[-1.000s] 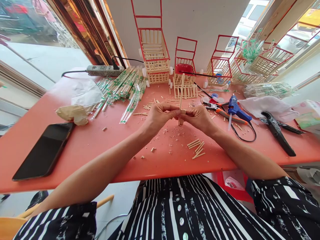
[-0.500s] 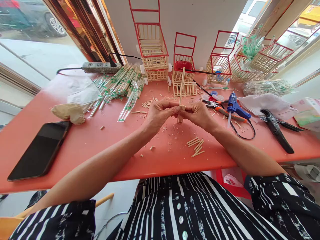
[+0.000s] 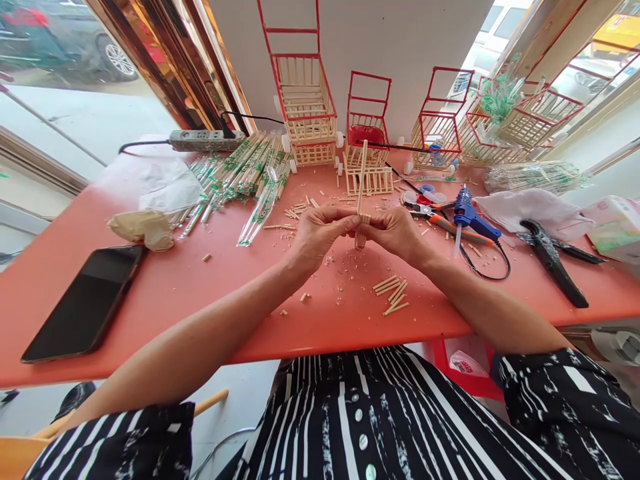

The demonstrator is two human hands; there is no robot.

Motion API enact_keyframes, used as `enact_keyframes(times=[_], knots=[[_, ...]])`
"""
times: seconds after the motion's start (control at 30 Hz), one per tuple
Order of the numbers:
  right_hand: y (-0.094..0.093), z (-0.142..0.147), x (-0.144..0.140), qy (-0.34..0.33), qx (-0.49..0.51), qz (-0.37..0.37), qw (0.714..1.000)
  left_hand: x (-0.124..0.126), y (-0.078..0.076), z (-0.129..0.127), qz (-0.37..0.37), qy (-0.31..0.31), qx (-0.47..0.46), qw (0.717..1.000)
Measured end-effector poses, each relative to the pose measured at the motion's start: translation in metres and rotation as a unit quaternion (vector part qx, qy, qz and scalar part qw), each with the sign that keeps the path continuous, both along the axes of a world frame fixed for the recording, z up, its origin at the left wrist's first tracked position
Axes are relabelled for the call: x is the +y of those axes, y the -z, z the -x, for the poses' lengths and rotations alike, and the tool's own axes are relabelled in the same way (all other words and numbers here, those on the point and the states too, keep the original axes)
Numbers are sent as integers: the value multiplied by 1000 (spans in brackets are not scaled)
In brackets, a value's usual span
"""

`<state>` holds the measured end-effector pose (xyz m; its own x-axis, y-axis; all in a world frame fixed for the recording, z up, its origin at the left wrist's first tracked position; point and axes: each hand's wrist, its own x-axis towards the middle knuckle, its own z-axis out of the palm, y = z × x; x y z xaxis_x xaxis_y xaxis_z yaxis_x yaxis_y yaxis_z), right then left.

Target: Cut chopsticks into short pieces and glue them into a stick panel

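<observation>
1. The left hand [image 3: 320, 233] is pinching the stick bundle [image 3: 361, 241] from the left, the right hand [image 3: 395, 230] from the right — fingers closing together on it.
2. The bundle is standing roughly upright between them, one long stick [image 3: 363, 173] rising, its top leaning slightly right.
3. Both hands are gripping equally near; loose short sticks [image 3: 398, 291] are lying nearer, slightly right.

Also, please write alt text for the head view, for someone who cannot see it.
A person's left hand and right hand hold short wooden sticks and one longer stick, almost upright, over a red table. Beyond stand stick carts; a blue glue gun lies to the right.
</observation>
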<state>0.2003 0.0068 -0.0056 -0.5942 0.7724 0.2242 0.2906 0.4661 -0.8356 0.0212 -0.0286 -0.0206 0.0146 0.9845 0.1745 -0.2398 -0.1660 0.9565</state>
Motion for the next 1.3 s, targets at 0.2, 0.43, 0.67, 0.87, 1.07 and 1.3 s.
enact_keyframes(times=[0.2, 0.43, 0.67, 0.87, 1.07, 1.3], knots=[[3, 0, 1, -18, 27, 5, 999, 1, 2, -1, 9, 10, -27, 1000], [4, -1, 1, -13, 26, 0, 1000, 0, 4, -1, 32, 15, -50, 998], [4, 0, -1, -1, 16, 4, 1000, -1, 3, -2, 20, 18, -48, 998], [6, 0, 1, 6, 7, -12, 1000, 1, 4, -2, 21, 11, -51, 998], [5, -1, 0, -5, 21, 30, 999, -3, 0, -4, 31, 9, -71, 997], [3, -1, 2, 20, 65, 169, 983, 6, 0, 9, 105, -36, -118, 987]])
